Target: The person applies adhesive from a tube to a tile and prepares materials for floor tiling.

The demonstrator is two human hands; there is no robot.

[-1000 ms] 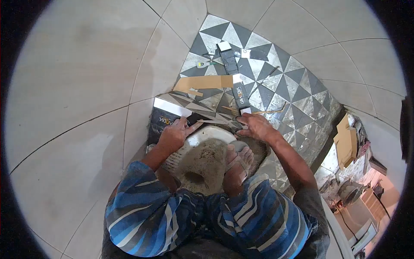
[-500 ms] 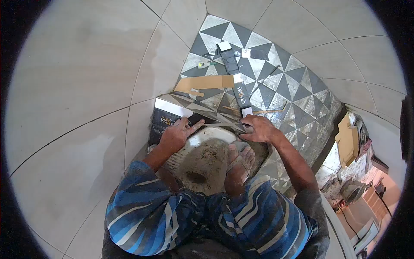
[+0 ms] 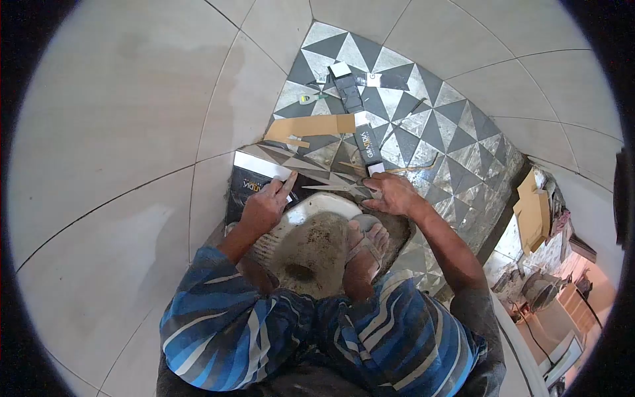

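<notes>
My left hand has its fingers closed on the edge of a black and white cardboard sheet that lies along the left side of the squat toilet pan. In my right hand are scissors, their blades parted and pointing left toward the cardboard, above the pan's front rim. The blade tips stand a little to the right of my left fingers.
Beyond the pan, a brown cardboard piece, a black printed strip and a small scraper lie on the patterned floor. Tiled walls rise at left and back. More cardboard stands at the right doorway.
The scissor blades have opened wider. My left hand has drawn back slightly, its index finger now pointing more upward by the cardboard edge.
</notes>
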